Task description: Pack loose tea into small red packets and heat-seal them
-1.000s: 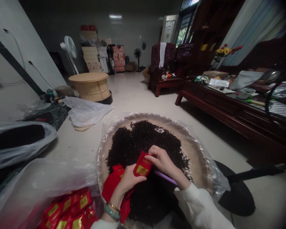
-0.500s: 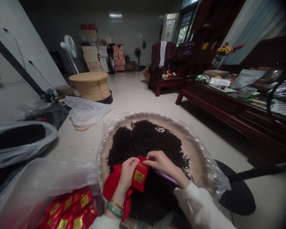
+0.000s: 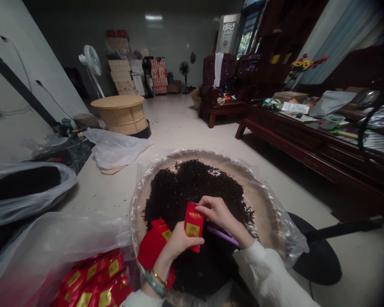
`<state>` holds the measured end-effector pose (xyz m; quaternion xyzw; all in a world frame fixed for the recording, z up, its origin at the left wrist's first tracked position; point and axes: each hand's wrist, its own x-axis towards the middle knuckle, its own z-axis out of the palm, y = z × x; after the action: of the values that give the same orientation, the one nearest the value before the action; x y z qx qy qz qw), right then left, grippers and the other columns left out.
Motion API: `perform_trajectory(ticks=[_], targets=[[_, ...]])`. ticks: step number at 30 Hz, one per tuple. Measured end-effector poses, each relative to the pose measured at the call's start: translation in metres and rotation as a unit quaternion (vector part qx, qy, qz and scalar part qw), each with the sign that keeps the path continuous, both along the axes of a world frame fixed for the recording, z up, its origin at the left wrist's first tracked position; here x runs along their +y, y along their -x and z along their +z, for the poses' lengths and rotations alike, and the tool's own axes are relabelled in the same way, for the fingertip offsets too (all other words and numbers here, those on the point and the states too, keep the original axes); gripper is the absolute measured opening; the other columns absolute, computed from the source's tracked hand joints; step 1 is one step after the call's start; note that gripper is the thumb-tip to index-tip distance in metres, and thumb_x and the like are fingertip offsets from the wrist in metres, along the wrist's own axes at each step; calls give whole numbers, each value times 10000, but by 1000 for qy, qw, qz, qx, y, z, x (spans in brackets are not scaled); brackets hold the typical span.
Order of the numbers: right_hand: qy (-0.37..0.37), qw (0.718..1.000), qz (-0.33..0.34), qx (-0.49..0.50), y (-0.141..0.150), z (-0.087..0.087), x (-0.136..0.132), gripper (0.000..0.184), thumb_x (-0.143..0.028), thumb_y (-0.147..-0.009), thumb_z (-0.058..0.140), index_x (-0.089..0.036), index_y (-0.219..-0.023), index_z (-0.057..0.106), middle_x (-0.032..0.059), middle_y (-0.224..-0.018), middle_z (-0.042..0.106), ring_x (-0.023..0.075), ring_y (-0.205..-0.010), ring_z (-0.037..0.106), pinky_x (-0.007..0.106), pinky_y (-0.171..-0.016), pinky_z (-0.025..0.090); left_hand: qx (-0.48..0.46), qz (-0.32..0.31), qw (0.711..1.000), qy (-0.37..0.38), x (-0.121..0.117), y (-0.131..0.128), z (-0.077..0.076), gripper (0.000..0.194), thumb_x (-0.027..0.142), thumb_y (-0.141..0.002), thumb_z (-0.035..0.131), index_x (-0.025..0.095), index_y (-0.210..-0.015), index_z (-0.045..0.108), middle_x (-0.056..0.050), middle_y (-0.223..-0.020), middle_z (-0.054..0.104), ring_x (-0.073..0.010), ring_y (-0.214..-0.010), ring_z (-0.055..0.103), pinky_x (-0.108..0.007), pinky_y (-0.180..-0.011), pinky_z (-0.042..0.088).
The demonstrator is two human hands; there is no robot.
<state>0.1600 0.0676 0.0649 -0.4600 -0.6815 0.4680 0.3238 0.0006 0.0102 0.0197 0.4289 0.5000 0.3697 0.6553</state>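
My left hand (image 3: 176,242) is wrapped round the side of a small red packet (image 3: 192,229) with a gold square and gold lettering, its thumb across the lower front. At the packet's top edge, the fingers of my right hand (image 3: 215,211) are closed in a pinch. Both hands are over a wide round tray (image 3: 262,200) lined with clear plastic, which bears a heap of dark, thin dried leaves (image 3: 195,183) like loose tea. More red packets (image 3: 152,247) lie under my left forearm. A purple strip (image 3: 223,236), its kind unclear, shows below my right wrist.
At lower left, several filled-looking red packets (image 3: 92,281) lie in a clear plastic bag (image 3: 67,230). Another bag (image 3: 67,179) of dark material stands beyond it. A black fan base (image 3: 320,260) is close on the right, near a long wooden table (image 3: 284,136).
My left hand has shifted from pinching the packet's top corner to gripping its side, thumb in front. The packet is more upright and slightly higher. My right hand has stayed at the top edge.
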Motion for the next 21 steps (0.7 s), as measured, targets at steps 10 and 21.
perform_trajectory(ticks=[10, 21], targets=[[-111, 987, 52, -104, 10, -1, -5, 337, -283, -835, 621, -170, -540, 503, -50, -571, 478, 98, -557, 433, 208, -524, 318, -90, -25, 995, 21, 1, 2, 4, 490, 281, -534, 837, 133, -947, 620, -36, -804, 705, -192, -696, 678, -300, -671, 518], [-84, 986, -36, -136, -27, -28, -23, 457, -328, -807, 642, -201, -1236, 550, 62, -972, 666, 212, -849, 604, 319, -753, 481, -151, 81, 982, 74, 1, 4, -7, 577, 304, -504, 888, 112, -977, 620, -105, -873, 751, -211, -663, 721, -312, -656, 573]])
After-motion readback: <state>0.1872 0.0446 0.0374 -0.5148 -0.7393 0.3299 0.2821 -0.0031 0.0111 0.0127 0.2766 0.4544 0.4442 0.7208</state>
